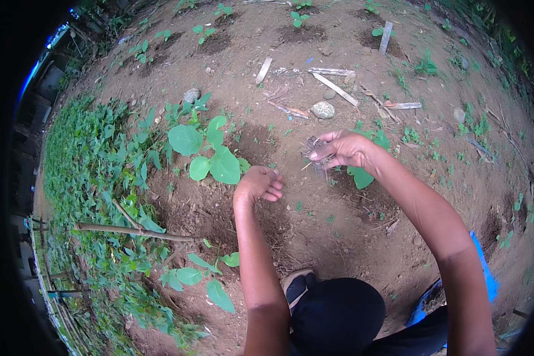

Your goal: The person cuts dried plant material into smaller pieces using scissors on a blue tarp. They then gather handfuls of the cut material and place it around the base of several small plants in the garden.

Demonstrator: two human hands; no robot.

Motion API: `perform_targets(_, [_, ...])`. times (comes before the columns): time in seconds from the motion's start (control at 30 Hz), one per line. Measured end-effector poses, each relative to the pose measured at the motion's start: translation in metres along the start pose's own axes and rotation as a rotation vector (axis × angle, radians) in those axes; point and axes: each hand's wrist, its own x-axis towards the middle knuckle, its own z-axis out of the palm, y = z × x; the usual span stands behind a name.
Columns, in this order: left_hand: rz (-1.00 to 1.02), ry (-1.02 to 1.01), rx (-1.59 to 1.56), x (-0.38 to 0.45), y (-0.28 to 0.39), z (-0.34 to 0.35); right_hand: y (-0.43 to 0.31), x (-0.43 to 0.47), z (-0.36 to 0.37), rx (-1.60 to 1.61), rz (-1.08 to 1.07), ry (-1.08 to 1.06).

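My right hand [345, 150] holds a clump of dry, dark plant matter [313, 149] with bits of straw between thumb and fingers, above the soil. Just behind and below it grows a broad-leaved young plant [360, 177], partly hidden by the hand and wrist. My left hand [262, 183] hangs with loosely curled fingers; nothing shows in it. It is beside a larger plant with round green leaves [224, 164], at that plant's lower right. Another leafy plant [189, 276] stands left of my left forearm, near a forked stick [133, 230].
Dense green vines [98, 151] cover the left side. Beyond my hands lie wooden strips [336, 89], a pale stone [323, 110] and several seedlings in dark soil patches. A blue sheet or bag [487, 271] holding dry matter lies at lower right, near my leg.
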Motion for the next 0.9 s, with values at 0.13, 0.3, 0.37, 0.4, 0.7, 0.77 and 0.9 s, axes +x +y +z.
perform_targets(0.13, [-0.121, 0.246, -0.085, 0.023, -0.051, -0.03, -0.001, 0.045, 0.017, -0.039, 0.055, 0.077])
perform_targets(0.3, [-0.113, 0.837, 0.007, 0.039, -0.079, -0.064, 0.004, 0.107, 0.025, -0.016, 0.063, 0.115])
perform_targets(0.37, [0.081, 0.953, 0.018, 0.048, -0.087, -0.067, 0.009, 0.133, 0.038, -0.031, 0.057, 0.132])
perform_targets(0.4, [0.179, 1.02, 0.027, 0.05, -0.09, -0.071, 0.007, 0.145, 0.051, -0.039, 0.049, 0.129])
perform_targets(0.7, [0.363, 0.534, -0.841, 0.054, -0.095, -0.091, -0.001, 0.187, 0.146, -0.317, -0.021, -0.051])
perform_targets(0.77, [0.371, 0.519, -0.83, 0.053, -0.087, -0.087, 0.004, 0.192, 0.156, -0.393, -0.017, -0.134])
perform_targets(0.9, [0.316, 0.538, -0.91, 0.064, -0.093, -0.096, 0.016, 0.211, 0.151, -0.408, -0.172, -0.011])
